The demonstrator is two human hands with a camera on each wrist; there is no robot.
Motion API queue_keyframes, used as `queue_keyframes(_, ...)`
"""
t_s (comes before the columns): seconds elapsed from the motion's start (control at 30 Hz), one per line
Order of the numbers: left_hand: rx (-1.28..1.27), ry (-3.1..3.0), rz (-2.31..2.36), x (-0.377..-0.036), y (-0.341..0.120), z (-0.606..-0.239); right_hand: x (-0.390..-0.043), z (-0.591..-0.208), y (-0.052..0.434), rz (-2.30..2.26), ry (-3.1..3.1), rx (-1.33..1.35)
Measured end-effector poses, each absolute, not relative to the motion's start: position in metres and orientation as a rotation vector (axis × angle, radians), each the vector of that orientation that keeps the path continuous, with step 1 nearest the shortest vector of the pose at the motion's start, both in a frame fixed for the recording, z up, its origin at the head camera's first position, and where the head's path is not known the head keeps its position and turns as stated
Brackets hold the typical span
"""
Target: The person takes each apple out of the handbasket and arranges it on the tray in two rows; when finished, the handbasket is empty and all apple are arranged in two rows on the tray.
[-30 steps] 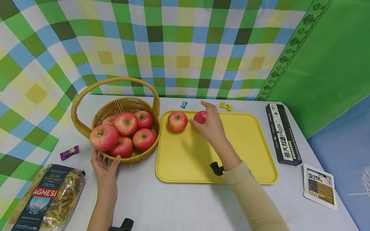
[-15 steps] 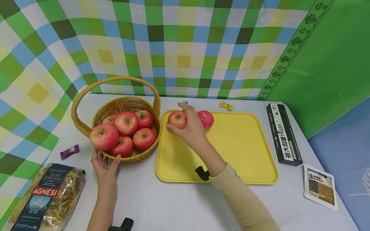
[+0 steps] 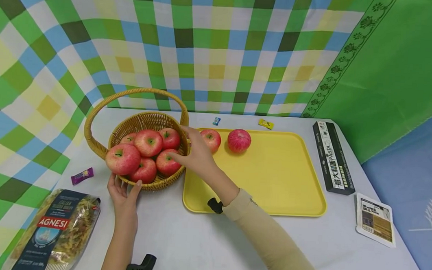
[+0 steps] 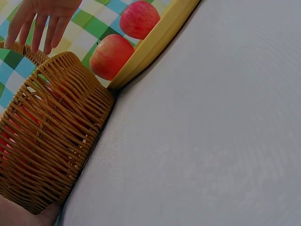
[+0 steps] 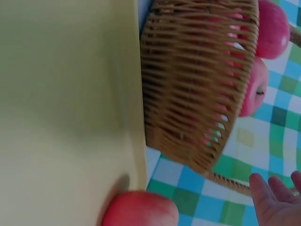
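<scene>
A wicker basket with a tall handle holds several red apples. My left hand holds the basket low on its near side, thumb and fingers spread about the curved wall; the fingers' ends are partly hidden. Over the basket's right rim reaches my right hand, its thumb in front of the rightmost apple. The left wrist view shows that hand's fingers apart, hanging above the basket with nothing between them. On the yellow tray, one apple stands beside another, darker apple.
A bag of AGNESI pasta and a purple wrapped sweet lie at left. Behind the tray are a blue sweet and a yellow one. A black pasta box and a flat packet lie at right.
My right hand has moved left from the darker apple, past the other tray apple, to the basket's right rim. The left hand and the apples have kept their places.
</scene>
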State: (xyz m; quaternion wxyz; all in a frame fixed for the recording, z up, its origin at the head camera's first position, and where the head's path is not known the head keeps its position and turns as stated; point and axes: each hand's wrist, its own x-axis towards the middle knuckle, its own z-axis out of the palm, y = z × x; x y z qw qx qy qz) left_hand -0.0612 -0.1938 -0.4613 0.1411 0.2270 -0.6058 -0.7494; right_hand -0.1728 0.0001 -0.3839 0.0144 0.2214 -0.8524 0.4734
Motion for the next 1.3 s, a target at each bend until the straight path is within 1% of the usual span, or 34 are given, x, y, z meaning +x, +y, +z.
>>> queue_keyframes(0.33, 0.681, -1.766, -2.149, -0.061, -0.194, -0.46, -0.184, -0.403, -0.033, 1.62, -2.596, 0.742)
queue_keyframes(0.67, 0.676, -1.765, -2.139, -0.061, -0.194, -0.461, -0.191, -0.41, -0.057, 1.32, -2.779, 0.714)
queue_keyframes(0.97, 0.658, -1.748, -2.151, -0.062, -0.194, -0.462, -0.196, -0.409, -0.066, 1.314, -2.754, 0.785)
queue_keyframes(1.3, 0.665, -1.763, -2.147, -0.062, -0.196, -0.463, -0.198, -0.409, -0.076, 1.244, -2.798, 0.786)
